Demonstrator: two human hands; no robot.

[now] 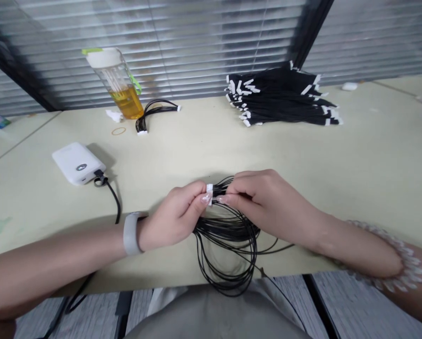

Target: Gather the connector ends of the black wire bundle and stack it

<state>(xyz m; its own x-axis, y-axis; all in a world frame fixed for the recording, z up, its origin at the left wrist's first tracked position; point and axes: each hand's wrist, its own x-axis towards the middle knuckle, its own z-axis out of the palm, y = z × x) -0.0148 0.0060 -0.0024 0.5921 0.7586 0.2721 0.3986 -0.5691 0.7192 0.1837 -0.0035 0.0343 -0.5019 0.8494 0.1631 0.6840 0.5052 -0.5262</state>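
A white connector (210,188) with thin black wires running from its right side is pinched between the thumb and fingers of my left hand (182,212). Close beside it, my right hand (267,202) has its thumb and forefinger pressed together on the black wires (225,186) at the connector; the fingertips partly hide the exact spot. Below both hands a loose coil of black wires (228,235) hangs over the table's front edge toward the lap.
Behind, a bundle of black cables (281,99) with white ends lies by the blinds. A bottle of yellow liquid (128,99), a short black cable harness (154,110), a rubber band (118,131) and a white power bank (78,162) with a plugged-in cable (115,200) are on the left.
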